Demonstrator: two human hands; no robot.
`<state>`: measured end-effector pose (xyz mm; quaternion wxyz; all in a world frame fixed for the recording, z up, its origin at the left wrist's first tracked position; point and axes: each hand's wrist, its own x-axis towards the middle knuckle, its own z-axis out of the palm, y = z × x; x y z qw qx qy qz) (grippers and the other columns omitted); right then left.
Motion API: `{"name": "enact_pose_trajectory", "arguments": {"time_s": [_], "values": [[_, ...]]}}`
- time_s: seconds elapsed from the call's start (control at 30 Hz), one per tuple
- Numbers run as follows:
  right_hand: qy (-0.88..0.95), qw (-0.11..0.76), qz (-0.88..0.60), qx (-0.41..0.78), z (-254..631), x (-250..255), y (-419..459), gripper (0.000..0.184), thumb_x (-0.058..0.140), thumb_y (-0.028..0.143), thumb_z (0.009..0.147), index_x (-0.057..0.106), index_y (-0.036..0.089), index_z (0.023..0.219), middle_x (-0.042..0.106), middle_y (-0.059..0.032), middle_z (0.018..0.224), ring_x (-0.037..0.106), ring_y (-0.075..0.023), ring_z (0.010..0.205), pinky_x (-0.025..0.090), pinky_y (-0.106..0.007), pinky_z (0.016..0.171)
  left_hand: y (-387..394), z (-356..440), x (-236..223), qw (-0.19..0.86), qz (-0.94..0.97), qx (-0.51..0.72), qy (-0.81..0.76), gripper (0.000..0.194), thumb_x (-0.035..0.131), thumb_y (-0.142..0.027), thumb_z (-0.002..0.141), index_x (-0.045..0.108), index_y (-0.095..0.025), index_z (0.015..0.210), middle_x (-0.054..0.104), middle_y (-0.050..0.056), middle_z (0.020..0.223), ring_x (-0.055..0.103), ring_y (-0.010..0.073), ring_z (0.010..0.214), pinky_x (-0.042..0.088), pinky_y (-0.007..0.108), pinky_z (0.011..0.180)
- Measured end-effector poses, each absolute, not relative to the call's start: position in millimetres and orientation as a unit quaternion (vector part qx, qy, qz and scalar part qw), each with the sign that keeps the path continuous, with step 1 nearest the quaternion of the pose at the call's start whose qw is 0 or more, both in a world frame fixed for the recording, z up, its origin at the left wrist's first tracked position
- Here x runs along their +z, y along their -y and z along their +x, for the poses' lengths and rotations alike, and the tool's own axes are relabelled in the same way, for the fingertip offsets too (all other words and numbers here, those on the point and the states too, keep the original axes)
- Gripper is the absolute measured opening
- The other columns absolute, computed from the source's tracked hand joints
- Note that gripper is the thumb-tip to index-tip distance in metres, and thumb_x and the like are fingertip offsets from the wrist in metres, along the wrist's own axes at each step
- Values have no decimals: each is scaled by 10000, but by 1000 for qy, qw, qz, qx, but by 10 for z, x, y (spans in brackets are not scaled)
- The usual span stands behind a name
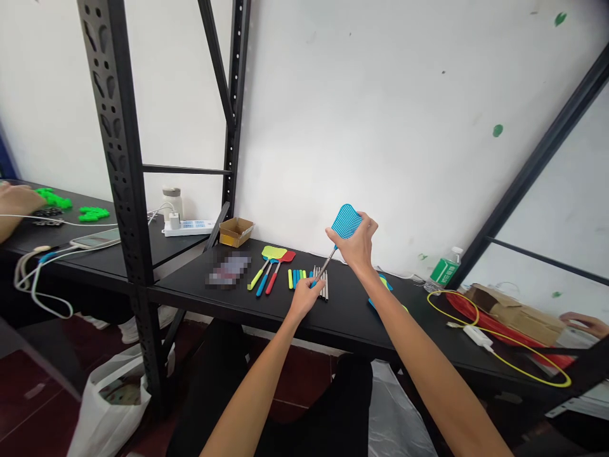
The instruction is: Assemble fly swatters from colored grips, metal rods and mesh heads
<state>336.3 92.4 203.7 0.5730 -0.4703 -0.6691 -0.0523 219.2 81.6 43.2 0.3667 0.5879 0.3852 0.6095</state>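
Note:
My right hand (358, 244) grips the blue mesh head (345, 221) of a fly swatter held up above the black table (266, 311). Its thin metal rod (327, 262) slants down to my left hand (305, 293), which pinches the lower end with its blue grip. Directly under my left hand lie several metal rods (322, 284) and short blue and green handle grips (295, 277). To their left lie three assembled swatters (272, 263) with yellow, blue and red handles.
A small cardboard box (235, 231) stands at the back left. A green-labelled bottle (443, 270), a yellow cable (499, 339) and an open carton (516, 314) are on the right. Black shelf posts (121, 171) rise left. Other people's hands show at far left (16, 200) and far right (587, 324).

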Motion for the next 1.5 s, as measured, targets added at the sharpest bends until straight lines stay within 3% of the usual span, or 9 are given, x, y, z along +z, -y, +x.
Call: {"name": "enact_pose_trajectory", "arguments": {"time_s": [0.6,1.03,1.17,1.3,1.4,1.5], "values": [[649,586,-477,-85,3576,1877,-1011,810,701,560,700,289,257,1328,320,-160,1321,533,-312,1070,519,-476,814,-814,2201,430,365,607,592,-385,474,551,-563,843,460,-173,590,381,-44,539,345,92,523,240,230,520],[653,589,-469,-84,3548,1845,-974,849,696,585,707,281,268,1377,307,-168,1381,535,-320,1105,516,-492,852,-835,2207,416,380,596,599,-376,470,549,-575,836,490,-172,600,382,-47,529,336,87,501,236,231,503],[671,588,-446,-69,3574,1831,-965,906,686,599,732,247,265,1451,274,-181,1470,392,-349,1317,452,-513,982,-846,2208,404,382,591,602,-377,470,553,-576,836,487,-172,605,379,-47,531,331,85,500,232,229,500],[677,608,-413,-36,3592,1780,-989,976,626,605,791,86,286,1540,190,-161,1570,235,-344,1431,385,-541,1055,-845,2208,411,387,582,605,-380,478,552,-588,832,499,-172,603,358,-52,507,319,83,484,230,229,490],[657,630,-412,48,3585,1682,-1025,978,581,605,825,4,311,1558,155,-155,1602,393,-339,1346,498,-477,937,-832,2206,427,396,572,609,-380,483,557,-596,825,508,-172,599,346,-56,489,313,80,469,232,229,483],[640,636,-407,139,3563,1523,-1050,920,556,589,849,31,327,1557,254,-165,1575,564,-301,1170,565,-386,774,-821,2206,440,404,562,618,-374,493,555,-607,822,503,-173,593,354,-55,485,320,79,459,237,230,478]]}}
